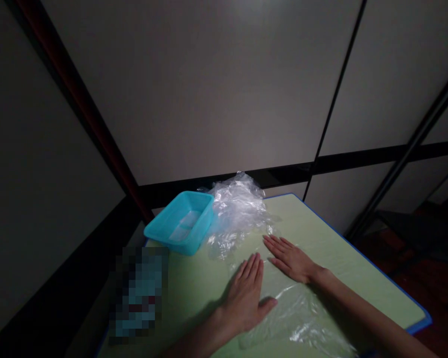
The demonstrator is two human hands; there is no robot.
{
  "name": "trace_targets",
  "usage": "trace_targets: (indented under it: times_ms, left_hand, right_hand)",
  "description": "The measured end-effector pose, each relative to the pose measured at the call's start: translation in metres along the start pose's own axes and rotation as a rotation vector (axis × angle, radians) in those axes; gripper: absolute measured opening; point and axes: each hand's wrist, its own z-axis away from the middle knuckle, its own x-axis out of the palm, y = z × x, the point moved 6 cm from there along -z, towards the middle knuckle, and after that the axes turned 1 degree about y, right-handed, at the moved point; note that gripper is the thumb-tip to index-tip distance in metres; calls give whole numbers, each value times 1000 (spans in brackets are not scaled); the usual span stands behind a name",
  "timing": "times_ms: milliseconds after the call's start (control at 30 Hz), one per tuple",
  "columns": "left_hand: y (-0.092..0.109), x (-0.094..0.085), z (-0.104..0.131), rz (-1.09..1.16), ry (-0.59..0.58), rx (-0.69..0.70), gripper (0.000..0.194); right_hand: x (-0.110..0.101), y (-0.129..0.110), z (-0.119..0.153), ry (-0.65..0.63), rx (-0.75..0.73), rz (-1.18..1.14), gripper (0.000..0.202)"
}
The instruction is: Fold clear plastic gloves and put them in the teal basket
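A clear plastic bag (283, 315) lies spread on the pale green tabletop (194, 303), wrinkled toward the near edge. My left hand (245, 296) rests palm down at its left side, thumb held apart from the fingers. On the upper right part of the same bag, my right hand (289, 257) lies flat with its fingers stretched out. Neither hand grips anything. Just beyond my fingertips sits a crumpled heap of clear plastic bags (239, 204).
A turquoise plastic basket (197, 238) stands at the back left, touching the heap. Nearer on the left is a blurred-out bluish item (140, 293). Pale cabinet panels (224, 99) rise behind the table, whose blue edge (377, 271) runs along the right.
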Motion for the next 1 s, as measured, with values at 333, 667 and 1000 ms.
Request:
trace_targets:
  times_ms: [333, 667, 1000]
  left_hand:
    - [-24, -8, 29, -75, -44, -81, 74]
    - [-27, -5, 33, -91, -13, -64, 76]
    - [-30, -17, 31, -88, -51, -81, 77]
  right_hand:
    - [-3, 2, 2, 39, 30, -107, 55]
    - [-18, 38, 41, 51, 167, -57, 56]
    - [-4, 46, 50, 58, 145, 87, 56]
